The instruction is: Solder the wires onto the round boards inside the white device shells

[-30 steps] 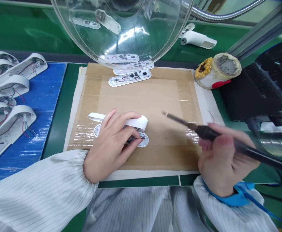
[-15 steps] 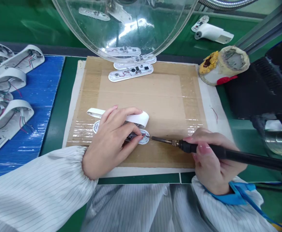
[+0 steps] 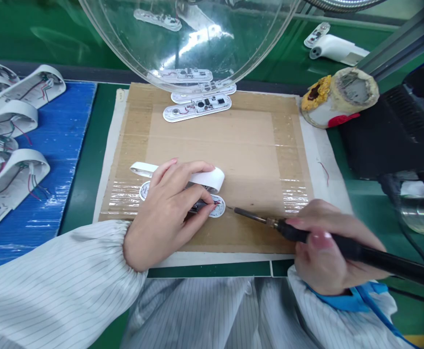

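My left hand (image 3: 168, 213) rests on the cardboard mat (image 3: 212, 145), fingers curled over a white plastic shell (image 3: 212, 178) and pinching thin wires against a small round circuit board (image 3: 218, 207). My right hand (image 3: 328, 252) grips a black soldering iron (image 3: 306, 237). Its metal tip points left and sits right beside the round board's right edge. Part of the board and the wires is hidden under my left fingers.
Several white shells with coloured wires (image 3: 11, 165) lie on a blue sheet (image 3: 62, 160) at left. A clear dome-shaped hood (image 3: 186, 43) hangs over the mat's far edge, above long circuit boards (image 3: 197, 107). A sponge holder (image 3: 339, 97) and black equipment (image 3: 397, 131) stand at right.
The soldering iron came down from above the mat and leftward until its tip reached the round board. My left hand stayed in place on the shell and wires.
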A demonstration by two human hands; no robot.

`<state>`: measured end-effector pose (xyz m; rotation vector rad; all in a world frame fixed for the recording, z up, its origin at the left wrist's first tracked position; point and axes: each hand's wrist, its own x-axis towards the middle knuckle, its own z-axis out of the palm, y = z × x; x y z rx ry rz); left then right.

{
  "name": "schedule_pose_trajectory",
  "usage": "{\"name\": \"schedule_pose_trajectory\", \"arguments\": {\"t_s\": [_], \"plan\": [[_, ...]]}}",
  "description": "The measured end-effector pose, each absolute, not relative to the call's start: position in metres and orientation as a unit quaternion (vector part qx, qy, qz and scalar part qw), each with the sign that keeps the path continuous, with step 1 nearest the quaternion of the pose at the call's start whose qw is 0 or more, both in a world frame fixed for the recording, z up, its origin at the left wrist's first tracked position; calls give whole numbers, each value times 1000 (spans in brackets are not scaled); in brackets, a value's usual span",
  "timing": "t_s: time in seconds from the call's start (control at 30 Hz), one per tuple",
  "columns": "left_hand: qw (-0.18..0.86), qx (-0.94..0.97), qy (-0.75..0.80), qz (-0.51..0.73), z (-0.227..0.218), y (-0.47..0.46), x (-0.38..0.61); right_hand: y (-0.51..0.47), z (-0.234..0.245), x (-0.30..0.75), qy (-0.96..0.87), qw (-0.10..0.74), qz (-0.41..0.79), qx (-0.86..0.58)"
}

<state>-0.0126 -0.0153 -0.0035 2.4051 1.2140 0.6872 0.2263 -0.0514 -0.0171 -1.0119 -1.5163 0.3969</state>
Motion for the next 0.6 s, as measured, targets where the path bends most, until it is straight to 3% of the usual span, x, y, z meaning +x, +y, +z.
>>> {"name": "schedule_pose_trajectory", "arguments": {"t_s": [0.13,0.6], "plan": [[182,850,426,250,-4,-14,-14,-51,-12,219,-557,693,127,-439],[225,852,420,218,5,-12,-17,-59,-18,207,-544,640,194,-507]]}}
